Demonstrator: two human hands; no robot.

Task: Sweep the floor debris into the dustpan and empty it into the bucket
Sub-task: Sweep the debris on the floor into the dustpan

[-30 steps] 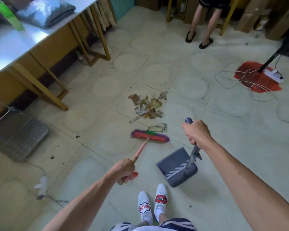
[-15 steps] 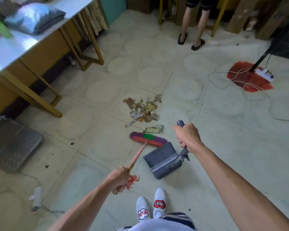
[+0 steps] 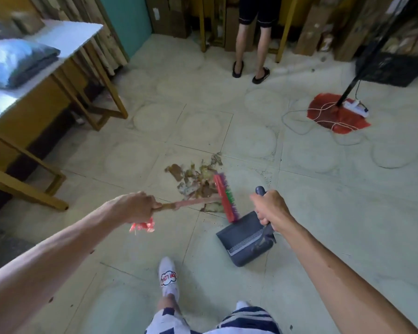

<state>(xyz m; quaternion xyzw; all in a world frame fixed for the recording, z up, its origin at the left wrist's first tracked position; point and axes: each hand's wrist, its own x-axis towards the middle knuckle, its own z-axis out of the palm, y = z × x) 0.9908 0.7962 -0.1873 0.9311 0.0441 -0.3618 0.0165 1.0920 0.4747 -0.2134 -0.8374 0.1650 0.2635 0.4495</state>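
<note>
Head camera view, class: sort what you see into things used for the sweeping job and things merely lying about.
Used for the job:
red-headed broom
dark grey plastic dustpan
brown scrap pile
left hand
right hand

Lying about:
folded blue-grey cloth
white power strip
red floor patch

Debris pile at frame centre, broom and dustpan just below it.
The debris (image 3: pixel 196 179) lies on the floor (image 3: pixel 323 213); the broom head (image 3: pixel 225 197) touches its right edge, with the dustpan (image 3: pixel 241 239) just below-right. A worktop (image 3: pixel 65 37) carrying a pillow (image 3: pixel 17 61) fills the upper left; a power strip (image 3: pixel 356 108) sits upper right, a standing person (image 3: pixel 251 44) top centre.
</note>
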